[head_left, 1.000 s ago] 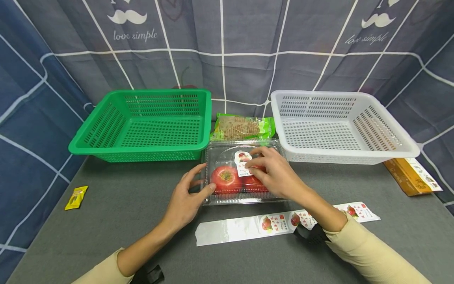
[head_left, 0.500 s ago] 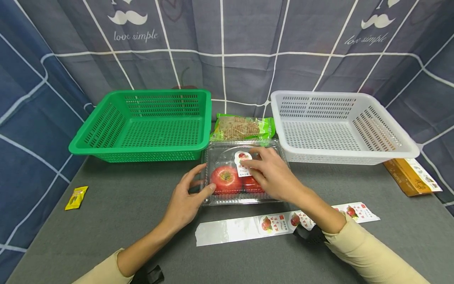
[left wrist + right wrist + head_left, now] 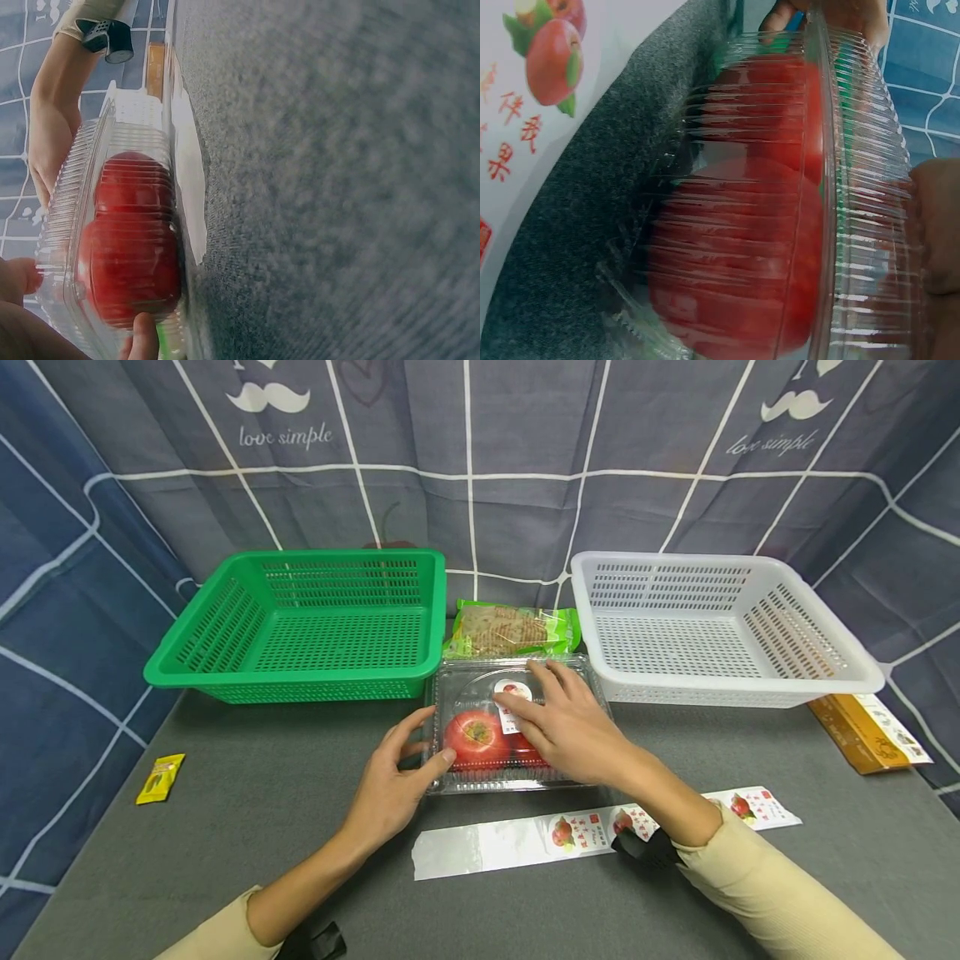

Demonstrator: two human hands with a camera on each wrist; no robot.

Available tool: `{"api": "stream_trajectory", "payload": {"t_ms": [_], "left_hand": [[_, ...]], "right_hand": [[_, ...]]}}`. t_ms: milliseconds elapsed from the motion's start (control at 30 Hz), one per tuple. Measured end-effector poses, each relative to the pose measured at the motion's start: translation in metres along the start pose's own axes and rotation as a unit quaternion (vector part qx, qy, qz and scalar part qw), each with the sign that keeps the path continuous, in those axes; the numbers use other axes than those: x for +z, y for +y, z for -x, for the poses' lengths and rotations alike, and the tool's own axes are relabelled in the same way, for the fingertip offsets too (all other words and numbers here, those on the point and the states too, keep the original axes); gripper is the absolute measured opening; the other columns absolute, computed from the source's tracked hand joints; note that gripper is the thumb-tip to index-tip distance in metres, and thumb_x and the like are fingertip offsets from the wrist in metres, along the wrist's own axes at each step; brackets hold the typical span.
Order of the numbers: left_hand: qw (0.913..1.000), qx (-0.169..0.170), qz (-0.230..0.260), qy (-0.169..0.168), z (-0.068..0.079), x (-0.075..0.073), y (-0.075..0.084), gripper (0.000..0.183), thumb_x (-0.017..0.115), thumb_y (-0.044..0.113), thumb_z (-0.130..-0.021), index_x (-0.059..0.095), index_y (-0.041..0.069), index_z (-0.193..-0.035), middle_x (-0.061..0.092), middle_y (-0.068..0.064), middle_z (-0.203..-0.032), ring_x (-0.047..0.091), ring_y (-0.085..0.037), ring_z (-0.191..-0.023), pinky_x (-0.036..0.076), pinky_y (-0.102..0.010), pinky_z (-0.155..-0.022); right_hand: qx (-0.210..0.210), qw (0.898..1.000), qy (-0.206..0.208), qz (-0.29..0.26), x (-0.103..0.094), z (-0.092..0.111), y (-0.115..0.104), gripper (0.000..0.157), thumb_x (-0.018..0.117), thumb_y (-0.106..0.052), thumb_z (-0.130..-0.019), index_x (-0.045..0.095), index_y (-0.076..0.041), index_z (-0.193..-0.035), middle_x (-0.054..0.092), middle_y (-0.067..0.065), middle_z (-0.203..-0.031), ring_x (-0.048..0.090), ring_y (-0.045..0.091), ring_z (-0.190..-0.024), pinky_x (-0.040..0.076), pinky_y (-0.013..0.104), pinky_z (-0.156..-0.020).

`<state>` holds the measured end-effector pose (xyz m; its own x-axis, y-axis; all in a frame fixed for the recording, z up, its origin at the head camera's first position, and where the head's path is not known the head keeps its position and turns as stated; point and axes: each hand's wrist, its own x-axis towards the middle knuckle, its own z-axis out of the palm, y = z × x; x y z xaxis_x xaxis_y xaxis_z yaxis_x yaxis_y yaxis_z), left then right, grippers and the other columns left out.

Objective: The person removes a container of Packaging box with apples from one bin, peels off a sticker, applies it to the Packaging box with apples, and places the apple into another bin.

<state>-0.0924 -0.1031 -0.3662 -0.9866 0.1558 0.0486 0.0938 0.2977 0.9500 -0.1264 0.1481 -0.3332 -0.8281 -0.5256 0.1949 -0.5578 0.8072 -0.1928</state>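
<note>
A clear plastic clamshell container [image 3: 487, 781] holding red apples [image 3: 477, 737] lies on the table in the head view. My left hand [image 3: 386, 789] grips its left side, the thumb at the front corner and the fingers along the edge. On the lid is a white apple-print sticker [image 3: 513, 691], partly covered by my right hand [image 3: 577, 727]. The right fingers lie fairly straight across the sticker and lid. In the left wrist view, left fingertips [image 3: 145, 335] touch the container wall by the apples. The right wrist view shows the ribbed container side close up.
A strip of apple stickers [image 3: 517, 843] lies in front of the container. Behind it is a green snack packet [image 3: 513, 628], between a green basket [image 3: 300, 679] and a white basket [image 3: 727, 683]. A yellow sachet [image 3: 160, 778] lies left, a brown box [image 3: 862, 743] right.
My right fingers have straightened from a pinch-like pose at the sticker and spread over it, shifting slightly left. The left hand and the container stay put.
</note>
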Motion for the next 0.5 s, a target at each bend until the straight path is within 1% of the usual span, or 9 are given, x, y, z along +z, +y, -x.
{"api": "stream_trajectory", "payload": {"t_ms": [100, 200, 500], "left_hand": [[1.0, -0.002, 0.003, 0.0, 0.0002, -0.0001, -0.0001, 0.058, 0.072, 0.023, -0.093, 0.049, 0.019, -0.145, 0.041, -0.01, -0.148, 0.054, -0.031, -0.122, 0.053, -0.043, -0.083], [1.0, -0.004, 0.005, 0.0, 0.0001, -0.0001, -0.0003, 0.058, 0.072, 0.023, -0.092, 0.049, 0.019, -0.145, 0.04, -0.01, -0.148, 0.054, -0.031, -0.122, 0.053, -0.042, -0.083], [1.0, -0.006, 0.005, -0.001, 0.0001, -0.0001, 0.0004, 0.058, 0.072, 0.023, -0.093, 0.048, 0.019, -0.145, 0.039, -0.01, -0.149, 0.054, -0.031, -0.122, 0.052, -0.041, -0.082]], "right_hand": [[0.022, 1.0, -0.021, -0.001, -0.0007, -0.0015, -0.0024, 0.043, 0.046, -0.03, -0.105, 0.048, -0.027, -0.148, 0.02, 0.026, -0.157, 0.013, 0.047, -0.144, 0.012, 0.061, -0.113], [0.038, 0.999, -0.031, -0.002, 0.0003, -0.003, -0.0039, 0.045, 0.043, -0.033, -0.105, 0.045, -0.027, -0.15, 0.016, 0.024, -0.159, 0.008, 0.046, -0.145, 0.01, 0.06, -0.114], [0.065, 0.998, -0.018, 0.016, 0.0028, -0.0051, -0.0058, 0.048, 0.039, -0.037, -0.104, 0.046, -0.021, -0.149, 0.012, 0.023, -0.16, 0.006, 0.045, -0.146, 0.012, 0.059, -0.114]]}}
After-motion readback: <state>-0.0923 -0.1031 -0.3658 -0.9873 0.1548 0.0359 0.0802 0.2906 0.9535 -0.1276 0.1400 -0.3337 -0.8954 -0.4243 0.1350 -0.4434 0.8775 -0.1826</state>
